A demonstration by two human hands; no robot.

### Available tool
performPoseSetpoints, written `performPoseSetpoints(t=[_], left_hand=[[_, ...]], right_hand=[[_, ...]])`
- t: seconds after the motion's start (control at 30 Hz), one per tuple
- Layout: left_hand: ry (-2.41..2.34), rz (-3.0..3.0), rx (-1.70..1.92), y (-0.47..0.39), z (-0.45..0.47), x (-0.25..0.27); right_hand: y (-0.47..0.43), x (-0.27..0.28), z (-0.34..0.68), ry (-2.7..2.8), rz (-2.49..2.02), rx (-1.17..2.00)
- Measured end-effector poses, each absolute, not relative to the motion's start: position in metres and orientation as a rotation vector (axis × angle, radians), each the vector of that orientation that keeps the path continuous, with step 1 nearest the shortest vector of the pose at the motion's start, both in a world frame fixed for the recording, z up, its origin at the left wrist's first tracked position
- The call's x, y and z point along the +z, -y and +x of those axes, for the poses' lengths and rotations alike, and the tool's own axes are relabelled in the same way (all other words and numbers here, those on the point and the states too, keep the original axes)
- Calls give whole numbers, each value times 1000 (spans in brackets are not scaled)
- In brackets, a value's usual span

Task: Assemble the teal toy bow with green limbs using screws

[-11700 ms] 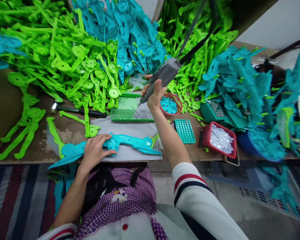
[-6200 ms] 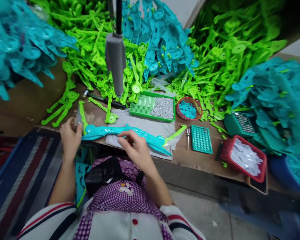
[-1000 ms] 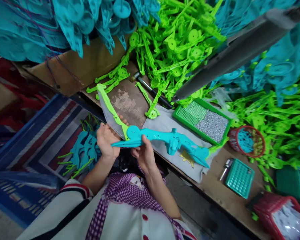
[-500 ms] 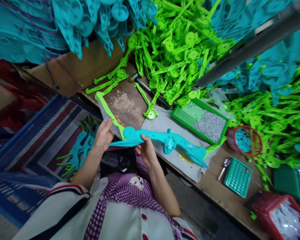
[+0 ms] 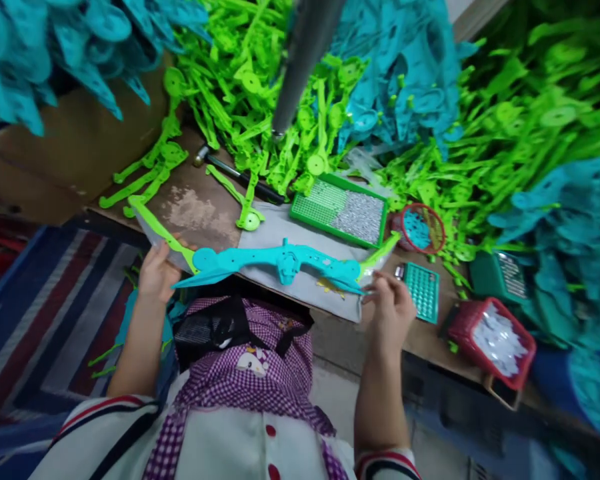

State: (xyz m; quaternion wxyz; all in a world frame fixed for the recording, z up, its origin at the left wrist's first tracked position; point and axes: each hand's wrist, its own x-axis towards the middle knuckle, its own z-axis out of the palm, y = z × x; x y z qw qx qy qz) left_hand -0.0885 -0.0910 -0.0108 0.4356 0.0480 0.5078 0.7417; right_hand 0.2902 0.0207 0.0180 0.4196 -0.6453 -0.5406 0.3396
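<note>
Turquoise plastic runs through the middle of the toy bow point(image 5: 280, 260), which lies across a grey cloth point(image 5: 300, 283) at the near edge of the surface point(image 5: 200, 210). The left hand point(image 5: 155, 273) has its grip clamped on the bow's green left limb; the right hand point(image 5: 390, 307) sits at the right limb tip, fingers curled there (blur hides whether they pinch it, so I cannot tell). With 2 hands at opposite ends, keeping the bow level and flat on the cloth looks wise. Beyond it lie a green tray point(image 5: 340, 210), a hammer point(image 5: 235, 175) and a hanging grey tool point(image 5: 303, 53).
</note>
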Motion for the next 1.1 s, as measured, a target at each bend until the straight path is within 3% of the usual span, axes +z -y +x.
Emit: performPoseSetpoints(t=[0.07,0.13,0.47,0.67,1.1], left_hand=[[-1252,111,1860,86,-91,-10],[-1266,115,1862,80,-91,-7],[-1457,228,1809,67,-94,4],[-1525,337,1771,54,-95,10],[-1712,353,1614,31,-100,2]], right_hand=[[-52,7,329,1395,-1706,541],[-77,-6,353,1466,-1768,502],[-117,-12,344,955,-1618,1120],[-129,-2,344,788,-1513,986],[-99,22,346,730,-1555,1016]])
